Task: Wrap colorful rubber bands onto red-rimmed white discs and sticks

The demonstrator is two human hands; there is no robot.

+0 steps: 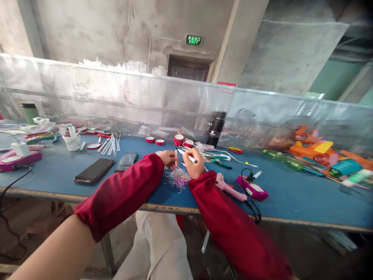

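My left hand (168,159) is closed round a thin, pale, upright stick (176,156) with a dark top end. In my right hand (195,166) is a white marker (188,156) with a black end, slanting towards the stick. I cannot tell whether the two touch. Just below both hands lies a loose heap of small coloured rubber bands (179,178) on the blue table (151,184). A pink glue gun (231,189) rests beside my right sleeve, close to a purple box with a cord (253,188).
Left of my arm are a black phone (94,170) and a white cup of markers (71,140). Red tape rolls (178,139), a black flask (216,129) and green-handled pliers (220,160) stand or lie behind my hands. Orange toy planes (309,149) crowd the right.
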